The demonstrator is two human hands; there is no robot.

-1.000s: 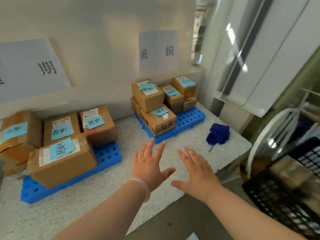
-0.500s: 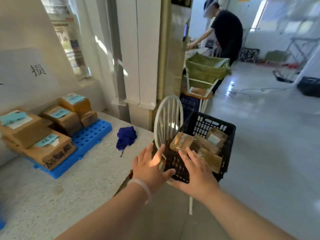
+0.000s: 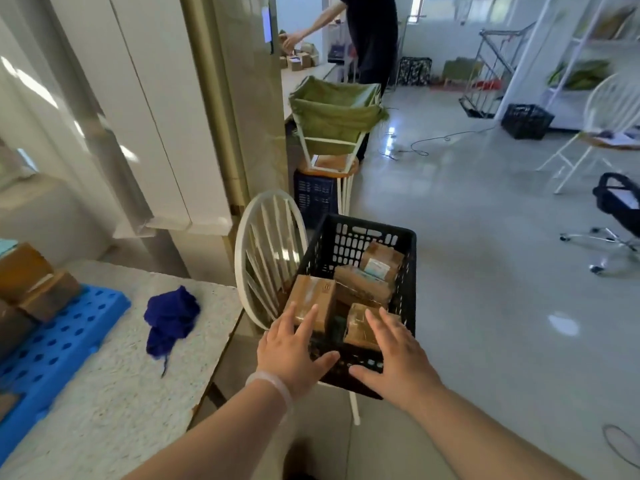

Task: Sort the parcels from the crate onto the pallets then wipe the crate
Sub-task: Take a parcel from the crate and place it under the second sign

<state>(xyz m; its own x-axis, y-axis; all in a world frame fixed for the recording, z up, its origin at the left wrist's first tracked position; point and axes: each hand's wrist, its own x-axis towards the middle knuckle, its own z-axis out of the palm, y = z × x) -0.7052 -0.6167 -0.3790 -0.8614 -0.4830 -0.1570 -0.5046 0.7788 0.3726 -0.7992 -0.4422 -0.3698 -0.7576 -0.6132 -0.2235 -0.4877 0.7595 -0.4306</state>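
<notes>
**Both hands reach over the crate, nothing held yet**

My left hand (image 3: 294, 355) and right hand (image 3: 394, 355) are both released, fingers spread and palms down, side by side above the near end of the black crate (image 3: 410, 271). Half a second ago they were short of its near wall; now the fingertips lie over the two nearest parcels (image 3: 313, 296). I cannot tell whether they touch the cardboard. About four brown parcels lie inside the crate, and the farthest one has a pale label.

The crate sits on a white chair (image 3: 266, 251), just beside the end of the speckled worktop (image 3: 104, 393). On the worktop to my left lies a crumpled dark blue cloth (image 3: 171, 317). Beyond it is the blue pallet (image 3: 59, 341) with sorted boxes on it. The pallet has slid towards the left edge as my view swung right; a second ago I was facing the pallets and the wall.

Farther off, a green sack (image 3: 332, 112) hangs in a white frame, and a person (image 3: 370, 36) in black stands at a counter.
</notes>
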